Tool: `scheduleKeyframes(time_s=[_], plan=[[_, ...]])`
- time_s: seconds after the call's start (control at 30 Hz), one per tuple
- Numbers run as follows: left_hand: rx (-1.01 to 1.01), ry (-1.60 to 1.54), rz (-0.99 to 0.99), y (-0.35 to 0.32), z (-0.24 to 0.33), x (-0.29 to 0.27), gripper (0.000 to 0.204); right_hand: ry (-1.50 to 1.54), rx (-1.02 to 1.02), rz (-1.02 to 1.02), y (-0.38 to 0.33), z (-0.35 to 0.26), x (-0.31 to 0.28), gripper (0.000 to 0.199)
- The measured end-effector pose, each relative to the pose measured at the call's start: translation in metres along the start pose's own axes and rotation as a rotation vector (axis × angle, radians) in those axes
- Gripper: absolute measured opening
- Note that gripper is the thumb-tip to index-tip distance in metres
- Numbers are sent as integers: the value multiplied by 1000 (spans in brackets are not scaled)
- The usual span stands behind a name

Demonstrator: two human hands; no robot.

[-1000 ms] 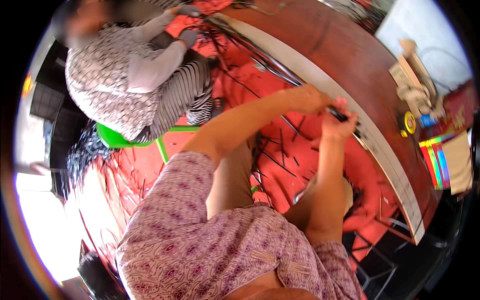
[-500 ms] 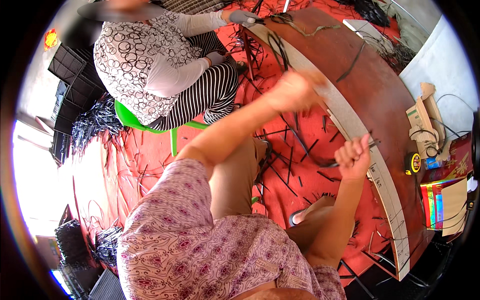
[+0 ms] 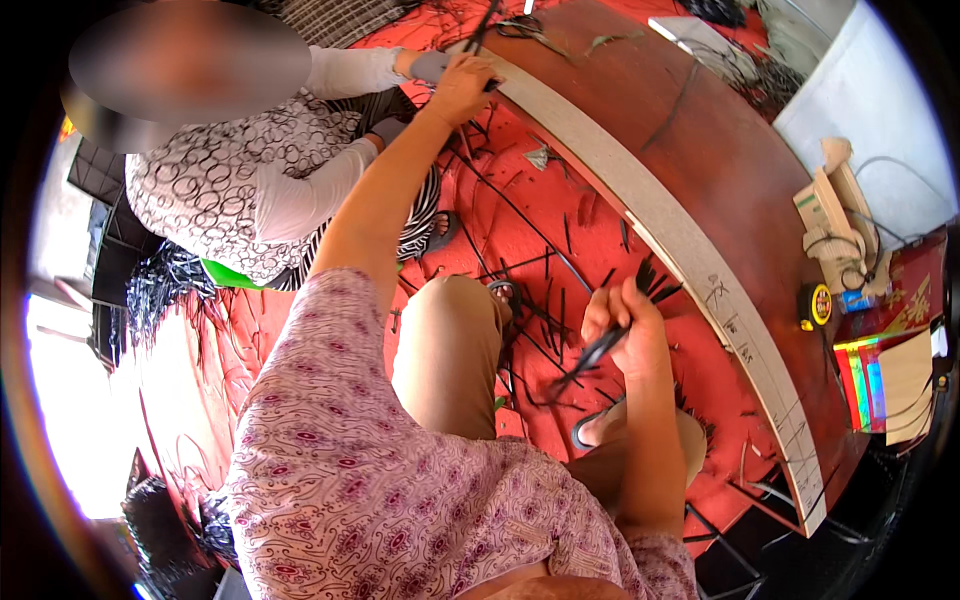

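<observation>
My left hand [image 3: 465,88] reaches to the far end of a pale, curved board edge [image 3: 640,190], beside a co-worker's grey-gloved hand [image 3: 430,66]. Its fingers are closed, with a dark bit showing at the fingertips; what they hold is mostly hidden. Black strips [image 3: 484,28] rise just beyond both hands. Nearer to me, my right hand [image 3: 630,325] is wrapped round a bundle of black strips [image 3: 600,348], whose cut ends fan out above the fist and whose other ends hang below it, blurred. This bundle is held above the red floor, apart from the board.
A brown tabletop [image 3: 700,140] carries a yellow tape measure [image 3: 814,306] and an opened cardboard box [image 3: 835,215]. Black strip scraps [image 3: 545,325] litter the red floor covering [image 3: 580,230]. The co-worker [image 3: 230,190] sits at the left, near dark strip bundles [image 3: 170,290].
My left hand has moved far and left, up to the co-worker's gloved hand. My right hand has left the board edge, moving left with the black strips. The view has shifted slightly.
</observation>
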State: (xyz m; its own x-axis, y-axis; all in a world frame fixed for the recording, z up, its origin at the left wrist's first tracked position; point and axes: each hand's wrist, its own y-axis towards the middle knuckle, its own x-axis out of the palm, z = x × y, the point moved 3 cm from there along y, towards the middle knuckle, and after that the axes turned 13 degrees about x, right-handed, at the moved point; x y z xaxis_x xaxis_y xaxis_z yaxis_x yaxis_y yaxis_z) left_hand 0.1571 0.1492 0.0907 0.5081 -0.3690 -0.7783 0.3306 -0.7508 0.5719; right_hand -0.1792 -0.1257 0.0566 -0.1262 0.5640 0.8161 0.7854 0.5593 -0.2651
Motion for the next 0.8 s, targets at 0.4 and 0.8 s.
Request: scheduleKeyframes(time_s=[0.4,0.8], plan=[[213,-770,-152,78,278,-39,13,599,-309,665,-10,9,-53,39],[179,-620,-499,121,440,2,20,498,-490,469,-64,11,-103,27]])
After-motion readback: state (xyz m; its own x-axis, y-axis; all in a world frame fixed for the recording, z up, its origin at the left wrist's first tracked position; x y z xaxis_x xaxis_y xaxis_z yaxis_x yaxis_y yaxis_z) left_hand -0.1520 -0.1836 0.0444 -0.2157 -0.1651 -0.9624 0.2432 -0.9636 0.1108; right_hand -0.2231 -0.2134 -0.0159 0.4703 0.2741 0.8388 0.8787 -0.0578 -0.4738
